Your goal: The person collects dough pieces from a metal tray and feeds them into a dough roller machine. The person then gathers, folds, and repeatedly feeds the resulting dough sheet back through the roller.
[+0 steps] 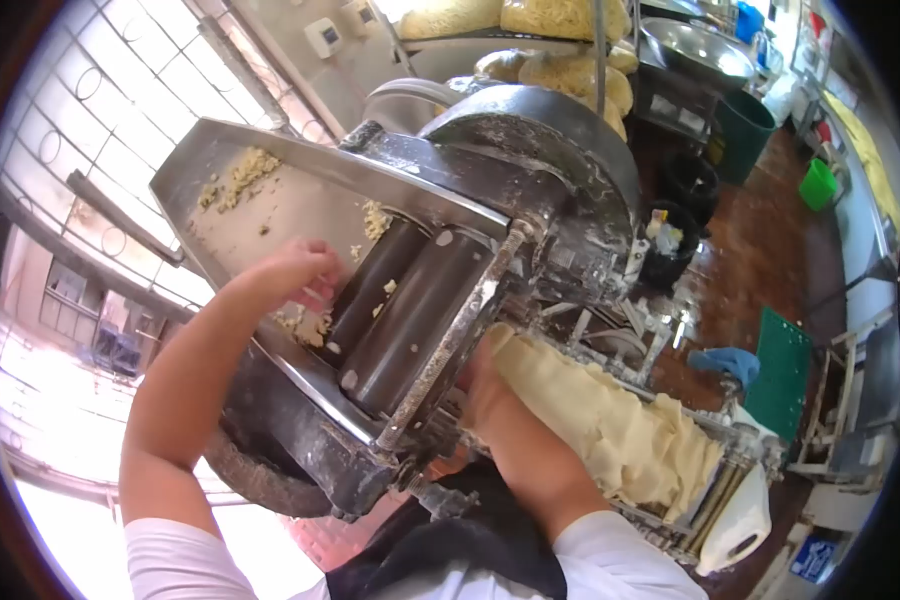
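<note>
My left hand point(308, 274) reaches into the metal hopper point(300, 220) of a dough roller machine, just beside its two dark rollers point(415, 320). Its fingers look apart, somewhat blurred, and I see nothing held in them. Dough crumbs point(240, 178) lie on the hopper's slope, and a few more stick by the rollers. Below the floury front bar point(460, 330) is my right hand point(482, 385), at the near end of a folded pale dough sheet point(600, 410). The machine's edge hides the fingers of that hand, so its grip does not show.
A large dark wheel guard point(540, 130) rises behind the rollers. Bags of noodles point(570, 80) sit on a rack at the back. On the right are a green board point(780, 370), a blue cloth point(725, 365) and a white plastic jug point(738, 520). Barred windows line the left.
</note>
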Demonstrator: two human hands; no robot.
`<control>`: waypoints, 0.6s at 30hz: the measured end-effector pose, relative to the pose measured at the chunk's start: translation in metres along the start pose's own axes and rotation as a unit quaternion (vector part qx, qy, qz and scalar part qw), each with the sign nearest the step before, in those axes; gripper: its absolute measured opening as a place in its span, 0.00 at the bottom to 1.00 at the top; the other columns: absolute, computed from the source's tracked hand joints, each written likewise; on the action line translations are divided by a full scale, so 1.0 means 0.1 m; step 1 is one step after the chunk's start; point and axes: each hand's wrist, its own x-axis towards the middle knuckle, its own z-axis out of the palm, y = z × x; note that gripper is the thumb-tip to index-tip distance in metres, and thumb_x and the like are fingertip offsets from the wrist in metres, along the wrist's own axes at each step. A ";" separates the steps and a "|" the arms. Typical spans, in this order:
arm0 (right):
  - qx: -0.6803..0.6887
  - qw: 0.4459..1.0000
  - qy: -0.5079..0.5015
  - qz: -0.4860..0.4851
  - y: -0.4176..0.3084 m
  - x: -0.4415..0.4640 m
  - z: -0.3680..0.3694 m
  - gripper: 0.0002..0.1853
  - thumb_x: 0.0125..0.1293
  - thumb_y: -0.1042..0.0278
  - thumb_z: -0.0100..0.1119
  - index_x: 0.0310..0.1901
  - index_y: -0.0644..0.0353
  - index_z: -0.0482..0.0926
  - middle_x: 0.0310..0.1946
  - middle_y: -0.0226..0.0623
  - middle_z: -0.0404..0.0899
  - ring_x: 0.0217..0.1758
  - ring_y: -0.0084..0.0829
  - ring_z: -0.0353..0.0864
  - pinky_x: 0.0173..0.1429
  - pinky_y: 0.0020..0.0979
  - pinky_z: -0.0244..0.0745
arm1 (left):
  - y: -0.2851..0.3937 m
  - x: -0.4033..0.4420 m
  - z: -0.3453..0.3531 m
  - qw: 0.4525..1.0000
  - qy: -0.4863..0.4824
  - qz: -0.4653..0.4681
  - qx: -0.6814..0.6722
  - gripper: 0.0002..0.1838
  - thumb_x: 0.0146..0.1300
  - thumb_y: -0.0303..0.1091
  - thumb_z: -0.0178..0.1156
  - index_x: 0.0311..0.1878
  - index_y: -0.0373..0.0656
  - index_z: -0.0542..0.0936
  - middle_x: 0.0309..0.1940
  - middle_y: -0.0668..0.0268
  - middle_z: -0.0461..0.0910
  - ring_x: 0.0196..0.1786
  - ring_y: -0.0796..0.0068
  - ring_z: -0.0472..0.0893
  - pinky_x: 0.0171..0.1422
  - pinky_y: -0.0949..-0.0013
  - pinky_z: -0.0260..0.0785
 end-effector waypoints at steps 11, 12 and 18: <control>-0.169 0.953 0.250 -0.038 0.00 -0.65 -1.41 0.25 0.62 0.43 0.57 0.49 0.56 0.72 0.35 0.35 0.73 0.41 0.35 0.75 0.47 0.39 0.72 | 0.27 -1.27 -0.23 0.885 0.282 0.265 0.260 0.17 0.61 0.45 0.62 0.41 0.38 0.80 0.34 0.60 0.82 0.38 0.69 0.80 0.44 0.65 0.72; -0.225 0.941 0.250 -0.024 -0.03 -0.70 -1.56 0.17 0.63 0.49 0.59 0.42 0.55 0.74 0.30 0.31 0.71 0.36 0.33 0.75 0.40 0.36 0.73 | 0.27 -1.49 -0.23 0.885 0.303 0.250 0.251 0.17 0.61 0.45 0.62 0.41 0.38 0.80 0.34 0.60 0.82 0.38 0.69 0.80 0.44 0.66 0.72; -0.300 0.907 0.292 0.049 -0.12 -0.81 -1.83 0.06 0.62 0.67 0.55 0.41 0.48 0.73 0.30 0.25 0.71 0.29 0.25 0.70 0.29 0.30 0.62 | -0.29 -2.44 -0.48 0.862 0.422 0.202 0.195 0.20 0.60 0.47 0.63 0.42 0.37 0.81 0.34 0.62 0.83 0.36 0.72 0.80 0.41 0.67 0.72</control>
